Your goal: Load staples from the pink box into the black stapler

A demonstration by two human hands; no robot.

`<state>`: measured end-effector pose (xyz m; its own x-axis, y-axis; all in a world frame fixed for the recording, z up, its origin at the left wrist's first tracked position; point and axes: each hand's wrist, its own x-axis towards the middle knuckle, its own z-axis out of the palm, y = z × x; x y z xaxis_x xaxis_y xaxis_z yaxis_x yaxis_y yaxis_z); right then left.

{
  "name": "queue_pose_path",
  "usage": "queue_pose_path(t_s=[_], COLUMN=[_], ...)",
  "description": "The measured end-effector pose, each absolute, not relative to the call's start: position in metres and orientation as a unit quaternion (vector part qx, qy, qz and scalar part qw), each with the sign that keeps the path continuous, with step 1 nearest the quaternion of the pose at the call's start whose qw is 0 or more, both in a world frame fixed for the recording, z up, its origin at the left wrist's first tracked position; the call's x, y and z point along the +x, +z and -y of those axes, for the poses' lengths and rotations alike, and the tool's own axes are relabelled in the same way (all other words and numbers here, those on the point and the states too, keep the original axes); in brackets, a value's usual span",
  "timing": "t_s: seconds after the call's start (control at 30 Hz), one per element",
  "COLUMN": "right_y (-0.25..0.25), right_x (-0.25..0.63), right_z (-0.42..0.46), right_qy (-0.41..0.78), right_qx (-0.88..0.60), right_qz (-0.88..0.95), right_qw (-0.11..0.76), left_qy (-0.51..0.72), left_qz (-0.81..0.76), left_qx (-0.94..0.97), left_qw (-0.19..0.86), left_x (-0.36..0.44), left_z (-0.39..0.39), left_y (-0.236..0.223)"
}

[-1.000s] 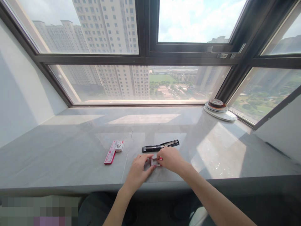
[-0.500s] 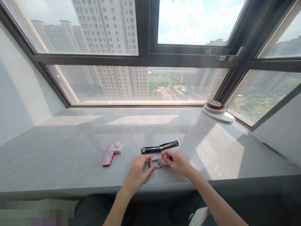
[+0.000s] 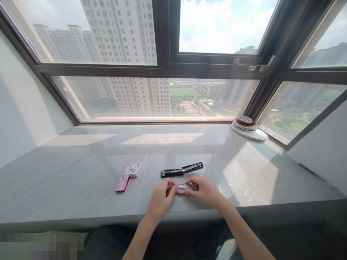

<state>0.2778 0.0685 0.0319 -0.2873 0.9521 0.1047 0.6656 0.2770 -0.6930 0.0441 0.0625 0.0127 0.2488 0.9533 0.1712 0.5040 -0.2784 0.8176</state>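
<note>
A small red-and-white staple box (image 3: 181,191) lies low over the sill between my hands, with a grey strip of staples (image 3: 181,187) showing in it. My left hand (image 3: 162,196) has its thumb and fingers closed at the box's left end. At the right end my right hand (image 3: 202,191) grips it between thumb and fingers, which hide part of the box. Just beyond both hands is a black stapler (image 3: 182,170), opened out, its metal magazine visible.
Two more red-and-white boxes, one flat (image 3: 123,183) and one with a staple picture (image 3: 131,169), touch at the left. Stacked round plates (image 3: 248,128) stand in the far right corner by the window (image 3: 151,97). The grey sill's front edge (image 3: 81,219) runs below my forearms.
My right hand has shifted from picking at the box's inside to gripping its right end. The box's open part looks shorter now, with staples showing. The view has turned slightly.
</note>
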Motion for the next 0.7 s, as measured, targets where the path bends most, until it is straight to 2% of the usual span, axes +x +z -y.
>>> queue_pose_path(t_s=[0.07, 0.2, 0.27, 0.43, 0.7], right_y=[0.038, 0.045, 0.046, 0.052, 0.053], right_x=[0.274, 0.261, 0.253, 0.242, 0.235], right_z=[-0.071, -0.078, -0.084, -0.105, -0.121], right_qy=[0.264, 0.248, 0.226, 0.175, 0.159], right_qx=[-0.538, -0.510, -0.505, -0.513, -0.493], right_qz=[0.761, 0.794, 0.804, 0.806, 0.837], right_qw=[0.247, 0.219, 0.217, 0.239, 0.177], left_qy=[0.356, 0.363, 0.333, 0.284, 0.297], left_qz=[-0.524, -0.582, -0.579, -0.555, -0.548], left_qx=[0.709, 0.706, 0.729, 0.762, 0.762], left_qw=[0.309, 0.176, 0.150, 0.174, 0.177], left_x=[0.036, 0.013, 0.006, 0.010, 0.014], left_z=[-0.069, -0.099, -0.112, -0.110, -0.099], left_y=[0.014, 0.016, 0.016, 0.014, 0.015])
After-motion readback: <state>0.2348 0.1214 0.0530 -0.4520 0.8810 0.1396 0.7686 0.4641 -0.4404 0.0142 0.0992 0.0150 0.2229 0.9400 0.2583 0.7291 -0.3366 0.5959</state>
